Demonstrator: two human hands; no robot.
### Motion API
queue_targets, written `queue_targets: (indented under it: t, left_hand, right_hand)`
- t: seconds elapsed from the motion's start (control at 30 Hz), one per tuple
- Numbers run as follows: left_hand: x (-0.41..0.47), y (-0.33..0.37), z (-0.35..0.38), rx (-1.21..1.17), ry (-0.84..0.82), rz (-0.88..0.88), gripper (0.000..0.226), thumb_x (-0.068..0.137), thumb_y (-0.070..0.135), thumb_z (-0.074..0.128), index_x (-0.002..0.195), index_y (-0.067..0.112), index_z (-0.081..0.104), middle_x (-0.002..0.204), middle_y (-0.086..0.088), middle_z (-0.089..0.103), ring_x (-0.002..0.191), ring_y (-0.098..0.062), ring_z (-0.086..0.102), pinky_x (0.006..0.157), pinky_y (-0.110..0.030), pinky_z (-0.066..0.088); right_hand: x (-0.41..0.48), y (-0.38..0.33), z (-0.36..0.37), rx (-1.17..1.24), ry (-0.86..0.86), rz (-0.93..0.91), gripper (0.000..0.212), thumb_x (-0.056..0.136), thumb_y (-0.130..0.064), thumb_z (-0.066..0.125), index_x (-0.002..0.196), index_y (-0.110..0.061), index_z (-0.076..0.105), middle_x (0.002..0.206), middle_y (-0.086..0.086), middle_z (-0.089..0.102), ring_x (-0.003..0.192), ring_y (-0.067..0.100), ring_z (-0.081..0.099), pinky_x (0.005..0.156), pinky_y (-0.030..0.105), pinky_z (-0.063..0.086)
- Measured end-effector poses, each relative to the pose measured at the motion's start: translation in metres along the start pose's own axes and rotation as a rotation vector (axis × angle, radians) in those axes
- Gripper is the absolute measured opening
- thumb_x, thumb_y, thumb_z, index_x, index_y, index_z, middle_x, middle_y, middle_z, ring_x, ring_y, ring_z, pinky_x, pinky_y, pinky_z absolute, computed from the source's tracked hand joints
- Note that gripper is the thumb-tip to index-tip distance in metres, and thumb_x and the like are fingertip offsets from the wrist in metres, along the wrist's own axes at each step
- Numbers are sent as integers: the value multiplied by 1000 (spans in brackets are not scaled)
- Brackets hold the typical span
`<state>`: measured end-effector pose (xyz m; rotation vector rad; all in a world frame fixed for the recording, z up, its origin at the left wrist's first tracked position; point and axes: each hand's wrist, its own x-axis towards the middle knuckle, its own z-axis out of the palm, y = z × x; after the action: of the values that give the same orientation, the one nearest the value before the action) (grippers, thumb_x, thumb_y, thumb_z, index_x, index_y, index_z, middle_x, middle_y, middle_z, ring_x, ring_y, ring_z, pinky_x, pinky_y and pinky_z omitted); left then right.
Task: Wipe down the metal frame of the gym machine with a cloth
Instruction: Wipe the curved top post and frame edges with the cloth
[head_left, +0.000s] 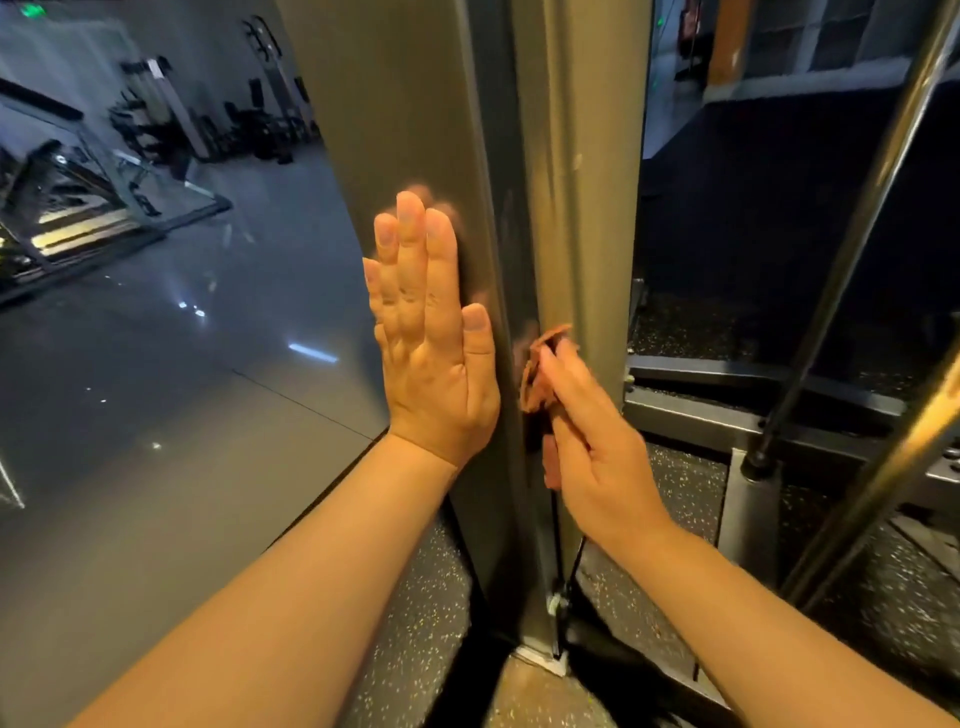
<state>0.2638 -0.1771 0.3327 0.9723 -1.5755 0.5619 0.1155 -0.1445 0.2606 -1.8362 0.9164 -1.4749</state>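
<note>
Forearms (311, 597) nearest; left hand (431, 338) flat and open on the metal frame (582, 156), right hand (597, 452) gripping the cloth (540, 374) against it, wiping judged underway; next stroke needs steady pressure.

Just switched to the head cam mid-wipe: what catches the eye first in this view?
The left hand stands out first, laid flat with straight fingers on the wide grey metal frame at centre. Just right of it, the right hand grips a bunched brown cloth against the frame's narrower upright. A shiny slanted bar crosses the right edge.
</note>
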Motion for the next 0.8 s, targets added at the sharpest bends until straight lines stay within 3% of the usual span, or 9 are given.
queue_targets:
  t: [0.1,0.17,0.27,0.33,0.43,0.53,0.63,0.7,0.8]
  left_hand:
    - [-10,0,-2,-21,-39,-35,56,103,15,32,153,-7,20,161,-30,17,155,-8,-9,128,-52,1]
    - [-21,-2,-2,-22,-54,-44,57,103,14,33,153,-9,20,160,-32,16,155,-8,-10,128,-51,1]
    - [-34,-2,1,-7,-37,-38,56,102,15,32,151,-10,21,159,-30,15,155,-8,-10,128,-50,0]
    - [-38,-2,5,-13,-4,-43,56,101,16,32,150,-9,22,158,-28,15,154,-7,-9,128,-49,0]
    - [-38,-3,9,-18,28,-48,57,100,16,31,149,-11,23,157,-29,16,154,-13,-5,128,-52,1]
    - [-42,-5,13,-7,53,-44,55,101,17,30,148,-11,23,155,-36,20,152,-16,-3,127,-54,2]
    - [-48,-12,15,4,79,-18,52,110,26,23,153,-3,23,160,-25,21,153,-3,-7,127,-48,-1]
    - [-53,-8,17,1,75,-24,53,111,25,23,159,3,23,168,-14,18,154,-10,-5,128,-48,-2]
    - [-78,9,21,-49,40,-158,59,102,14,29,152,-17,20,162,-37,14,152,-30,-1,128,-52,-1]
  right_hand:
    - [40,-35,-14,22,-30,-109,64,102,2,42,156,-33,39,168,-10,26,149,39,35,118,57,36]
    - [55,-45,-16,19,-32,-186,63,101,7,40,157,-19,36,170,1,22,150,41,31,119,58,34]
    - [35,-25,5,5,22,-263,63,99,10,36,158,-10,26,167,1,14,158,33,11,125,57,22]
    - [2,8,29,-13,87,-205,67,99,8,34,160,-16,21,170,0,11,159,27,3,127,55,15]
    - [-53,58,52,-31,137,-34,75,102,5,33,160,-40,21,168,-26,4,159,15,2,121,63,27]
    - [-96,87,63,-11,124,185,74,105,-5,30,154,-59,18,160,-44,5,155,-2,6,123,57,25]
    - [-101,83,66,29,135,335,62,109,-5,31,148,-53,21,158,-39,11,150,-13,8,128,37,15]
    - [-82,62,64,62,186,261,56,107,-4,31,149,-41,27,160,-25,16,151,-10,10,126,23,12]
    - [-56,43,61,60,214,30,56,103,-5,32,156,-24,31,165,-9,20,157,10,12,127,24,12]
